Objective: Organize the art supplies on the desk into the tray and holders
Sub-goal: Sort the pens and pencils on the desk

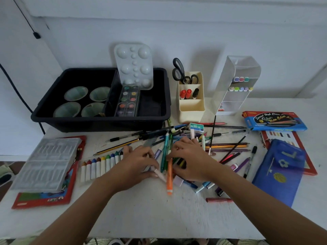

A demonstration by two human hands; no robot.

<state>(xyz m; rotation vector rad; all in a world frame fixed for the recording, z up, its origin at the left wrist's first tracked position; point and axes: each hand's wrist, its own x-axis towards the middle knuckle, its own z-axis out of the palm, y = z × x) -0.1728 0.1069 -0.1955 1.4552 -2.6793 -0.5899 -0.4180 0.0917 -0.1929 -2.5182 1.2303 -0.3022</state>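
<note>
Left hand [139, 163], right hand [192, 160] palm-down, fingers [150, 154] curled round pens [169, 174]

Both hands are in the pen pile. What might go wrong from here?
1. The pens and pencils lie crossed over each other; lifting the pale pen that the left hand grips may drag neighbours, such as the orange marker, and set them rolling.
2. The white palette stands on edge in the black tray; a bump while loading could tip it onto the paint set.

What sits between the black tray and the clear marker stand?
Head view: the cream holder, holding scissors, stands between the black tray and clear marker stand.
</note>
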